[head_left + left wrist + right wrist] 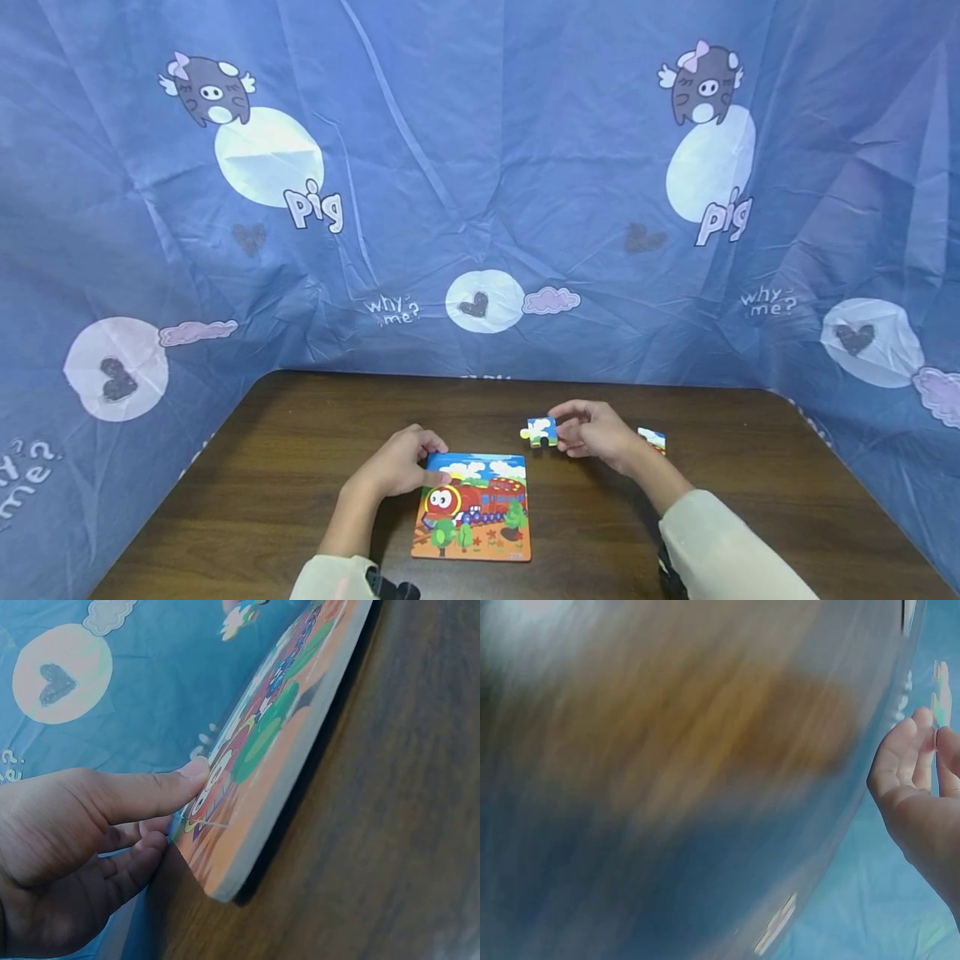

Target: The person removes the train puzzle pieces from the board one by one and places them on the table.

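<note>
A square jigsaw puzzle [480,521] with a red cartoon train lies on the table, its picture facing up. My left hand [401,462] holds its upper left side, thumb [161,793] on the picture and the other fingers at the edge. Above and to the right of the puzzle, my right hand [596,433] pinches a jigsaw piece [542,431] between thumb and fingers. That piece shows blue, white and green, with a rounded tab pointing left. In the right wrist view the same piece [941,697] appears nearly edge-on.
Another jigsaw piece [652,438] lies on the table just behind the right wrist, partly covered by it. The brown wooden table [300,417] ends at a blue cloth backdrop [480,208] printed with pigs and hearts.
</note>
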A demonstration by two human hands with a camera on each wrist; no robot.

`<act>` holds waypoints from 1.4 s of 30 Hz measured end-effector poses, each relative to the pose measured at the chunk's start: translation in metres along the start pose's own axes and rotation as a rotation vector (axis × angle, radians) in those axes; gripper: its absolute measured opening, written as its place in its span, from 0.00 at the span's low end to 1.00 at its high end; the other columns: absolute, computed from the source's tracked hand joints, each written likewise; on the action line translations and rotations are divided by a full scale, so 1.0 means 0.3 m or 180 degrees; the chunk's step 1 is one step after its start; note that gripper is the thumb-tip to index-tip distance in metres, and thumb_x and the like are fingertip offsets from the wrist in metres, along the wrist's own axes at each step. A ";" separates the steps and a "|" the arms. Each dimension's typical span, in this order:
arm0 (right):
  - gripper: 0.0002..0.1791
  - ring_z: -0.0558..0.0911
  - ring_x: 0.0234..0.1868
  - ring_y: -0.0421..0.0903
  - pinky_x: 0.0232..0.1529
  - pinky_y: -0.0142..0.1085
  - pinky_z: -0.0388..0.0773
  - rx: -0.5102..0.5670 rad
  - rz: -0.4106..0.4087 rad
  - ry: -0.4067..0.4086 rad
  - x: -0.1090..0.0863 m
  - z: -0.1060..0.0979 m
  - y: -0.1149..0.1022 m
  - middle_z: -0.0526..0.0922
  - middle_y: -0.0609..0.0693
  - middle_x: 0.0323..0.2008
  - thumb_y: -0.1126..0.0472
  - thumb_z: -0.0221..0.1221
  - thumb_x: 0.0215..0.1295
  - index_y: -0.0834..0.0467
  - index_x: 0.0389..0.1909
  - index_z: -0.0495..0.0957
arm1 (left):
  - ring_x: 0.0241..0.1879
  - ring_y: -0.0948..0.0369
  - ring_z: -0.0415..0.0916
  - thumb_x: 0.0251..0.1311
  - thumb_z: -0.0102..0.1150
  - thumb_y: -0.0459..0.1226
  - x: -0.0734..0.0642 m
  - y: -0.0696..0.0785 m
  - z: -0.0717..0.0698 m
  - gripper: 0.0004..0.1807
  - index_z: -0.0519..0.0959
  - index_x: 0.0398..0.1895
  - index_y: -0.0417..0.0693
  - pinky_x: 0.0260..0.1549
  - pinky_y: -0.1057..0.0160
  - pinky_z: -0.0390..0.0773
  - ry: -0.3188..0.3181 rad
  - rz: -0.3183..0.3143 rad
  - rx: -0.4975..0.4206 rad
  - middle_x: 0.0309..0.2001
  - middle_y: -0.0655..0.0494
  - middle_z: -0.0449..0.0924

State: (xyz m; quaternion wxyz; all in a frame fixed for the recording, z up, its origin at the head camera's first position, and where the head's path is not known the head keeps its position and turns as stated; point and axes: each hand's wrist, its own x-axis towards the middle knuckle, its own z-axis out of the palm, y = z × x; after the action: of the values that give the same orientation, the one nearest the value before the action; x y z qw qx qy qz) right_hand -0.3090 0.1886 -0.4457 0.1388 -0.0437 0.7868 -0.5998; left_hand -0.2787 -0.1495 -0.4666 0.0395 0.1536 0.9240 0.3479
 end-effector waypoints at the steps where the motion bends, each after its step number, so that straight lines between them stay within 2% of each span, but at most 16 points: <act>1: 0.17 0.84 0.36 0.47 0.41 0.41 0.84 -0.0031 0.0006 0.0039 0.000 -0.013 0.003 0.83 0.56 0.39 0.74 0.54 0.72 0.64 0.59 0.77 | 0.44 0.57 0.74 0.50 0.81 0.38 0.000 0.000 0.000 0.16 0.84 0.40 0.49 0.49 0.50 0.78 -0.0002 -0.0016 -0.0006 0.40 0.57 0.77; 6: 0.16 0.84 0.34 0.47 0.39 0.40 0.83 -0.0037 -0.0003 0.0202 -0.001 -0.080 0.019 0.84 0.55 0.35 0.73 0.55 0.71 0.66 0.58 0.76 | 0.44 0.57 0.73 0.50 0.81 0.39 0.000 0.000 0.002 0.16 0.84 0.40 0.50 0.49 0.50 0.77 -0.0003 -0.0087 -0.0019 0.41 0.57 0.76; 12: 0.16 0.84 0.33 0.45 0.37 0.38 0.83 -0.0114 0.0037 0.0384 -0.007 -0.163 0.043 0.85 0.54 0.33 0.72 0.55 0.72 0.67 0.59 0.75 | 0.43 0.57 0.73 0.50 0.81 0.39 0.003 -0.003 0.002 0.16 0.84 0.41 0.49 0.49 0.51 0.77 -0.0004 -0.0051 -0.0001 0.41 0.57 0.76; 19: 0.18 0.83 0.31 0.42 0.31 0.34 0.82 -0.0284 0.0002 0.0476 -0.017 -0.221 0.063 0.85 0.52 0.30 0.73 0.56 0.69 0.70 0.59 0.74 | 0.44 0.58 0.73 0.50 0.81 0.39 0.000 -0.003 -0.004 0.16 0.84 0.41 0.50 0.49 0.52 0.77 0.0019 -0.0069 -0.0022 0.41 0.57 0.76; 24: 0.19 0.81 0.26 0.42 0.21 0.33 0.75 -0.0463 0.0010 0.0563 -0.021 -0.246 0.070 0.85 0.54 0.28 0.74 0.56 0.67 0.71 0.58 0.75 | 0.44 0.57 0.73 0.50 0.81 0.39 -0.001 -0.002 -0.004 0.16 0.84 0.41 0.49 0.49 0.51 0.77 0.0011 -0.0046 -0.0006 0.41 0.57 0.76; 28: 0.18 0.78 0.21 0.43 0.18 0.34 0.70 -0.0617 0.0063 0.0579 -0.025 -0.259 0.075 0.83 0.55 0.26 0.74 0.56 0.66 0.70 0.57 0.75 | 0.44 0.58 0.73 0.50 0.81 0.39 -0.001 0.000 -0.004 0.16 0.84 0.40 0.49 0.50 0.51 0.77 0.0016 -0.0040 0.0007 0.41 0.57 0.76; 42: 0.17 0.79 0.25 0.44 0.21 0.36 0.74 -0.0781 0.0122 0.0532 -0.035 -0.271 0.088 0.82 0.54 0.26 0.74 0.55 0.67 0.72 0.56 0.75 | 0.43 0.58 0.72 0.50 0.81 0.39 -0.002 -0.001 -0.001 0.17 0.84 0.41 0.50 0.49 0.51 0.77 0.0023 -0.0078 0.0032 0.40 0.57 0.76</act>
State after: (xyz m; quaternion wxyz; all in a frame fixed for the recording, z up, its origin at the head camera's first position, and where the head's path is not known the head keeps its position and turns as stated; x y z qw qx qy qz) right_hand -0.3183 0.2740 -0.4494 0.0779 0.0048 0.8638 -0.4978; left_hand -0.2783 -0.1502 -0.4667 0.0396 0.1412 0.9277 0.3433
